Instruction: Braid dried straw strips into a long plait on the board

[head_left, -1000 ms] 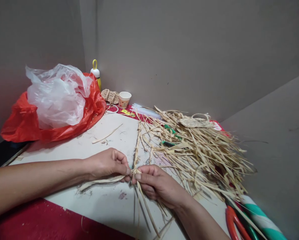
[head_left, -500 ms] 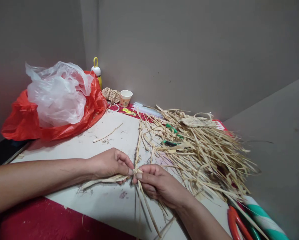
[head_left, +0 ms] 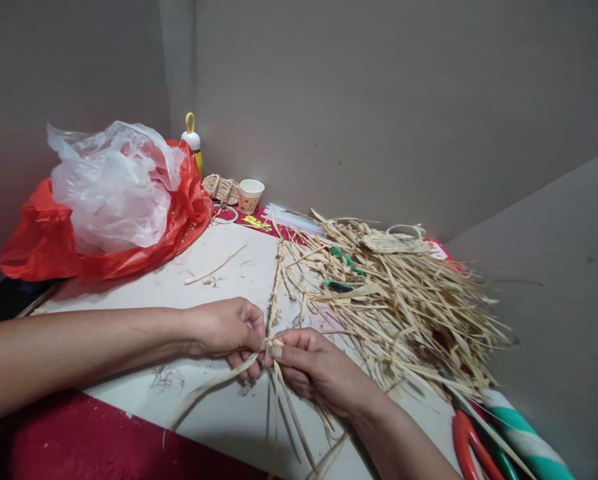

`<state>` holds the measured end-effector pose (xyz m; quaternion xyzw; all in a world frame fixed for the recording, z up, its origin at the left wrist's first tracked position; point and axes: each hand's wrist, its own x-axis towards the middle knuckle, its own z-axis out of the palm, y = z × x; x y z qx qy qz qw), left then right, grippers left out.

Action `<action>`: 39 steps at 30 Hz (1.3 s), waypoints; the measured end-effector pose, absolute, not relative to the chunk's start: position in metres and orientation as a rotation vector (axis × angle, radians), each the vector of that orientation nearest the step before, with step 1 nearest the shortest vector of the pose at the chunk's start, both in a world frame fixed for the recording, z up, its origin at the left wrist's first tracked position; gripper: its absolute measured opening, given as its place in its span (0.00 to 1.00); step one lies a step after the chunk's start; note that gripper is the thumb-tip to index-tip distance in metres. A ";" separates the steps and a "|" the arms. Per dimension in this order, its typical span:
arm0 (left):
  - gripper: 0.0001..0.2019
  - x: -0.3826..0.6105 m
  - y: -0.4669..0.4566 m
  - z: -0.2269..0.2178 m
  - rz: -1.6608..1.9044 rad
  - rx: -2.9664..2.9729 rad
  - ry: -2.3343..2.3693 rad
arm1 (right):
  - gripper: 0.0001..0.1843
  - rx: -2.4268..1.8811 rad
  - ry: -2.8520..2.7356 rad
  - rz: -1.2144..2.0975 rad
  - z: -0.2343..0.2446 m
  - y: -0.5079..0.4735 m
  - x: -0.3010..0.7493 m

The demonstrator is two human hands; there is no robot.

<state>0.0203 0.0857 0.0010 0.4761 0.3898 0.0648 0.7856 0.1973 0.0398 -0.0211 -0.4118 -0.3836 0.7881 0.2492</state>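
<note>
A thin braid of dry straw (head_left: 275, 293) runs down the white board toward me, its near end between my two hands. My right hand (head_left: 319, 370) pinches that end between thumb and forefinger. Close against it, my left hand (head_left: 233, 330) is closed, thumb and finger pressed on the strands right beside the braid. One loose flat strand (head_left: 203, 387) hangs from under the left fingers toward the lower left. Several more strands (head_left: 291, 407) trail below my right hand toward the front edge. The exact crossing of the strands is hidden by the fingertips.
A heap of dry straw (head_left: 413, 300) spreads on the right, with a woven piece (head_left: 396, 241) on top. Red-handled scissors (head_left: 469, 447) lie at the lower right. At the left sits a red plastic bag (head_left: 43, 233); a paper cup (head_left: 251, 198) stands at the back.
My left hand's lower fingers have opened downward a little. The loose strand has swung from lying nearly level along the forearm to hanging down toward the lower left. The right hand stays in place.
</note>
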 end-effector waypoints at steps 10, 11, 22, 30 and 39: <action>0.06 0.014 0.083 -0.007 0.056 1.431 0.773 | 0.16 -1.178 -1.109 2.107 -0.018 0.038 0.195; 0.07 0.013 0.084 -0.008 0.054 1.482 0.752 | 0.16 -1.181 -1.106 2.109 -0.018 0.038 0.195; 0.15 0.006 0.087 -0.004 0.069 1.537 0.622 | 0.17 -1.201 -1.095 2.106 -0.012 0.038 0.197; 0.13 0.012 0.087 -0.010 0.163 1.555 0.687 | 0.19 -1.350 -1.478 1.807 -0.010 0.034 0.194; 0.13 0.014 0.077 -0.008 0.269 1.475 0.785 | 0.19 -1.569 -1.659 1.579 0.005 0.029 0.205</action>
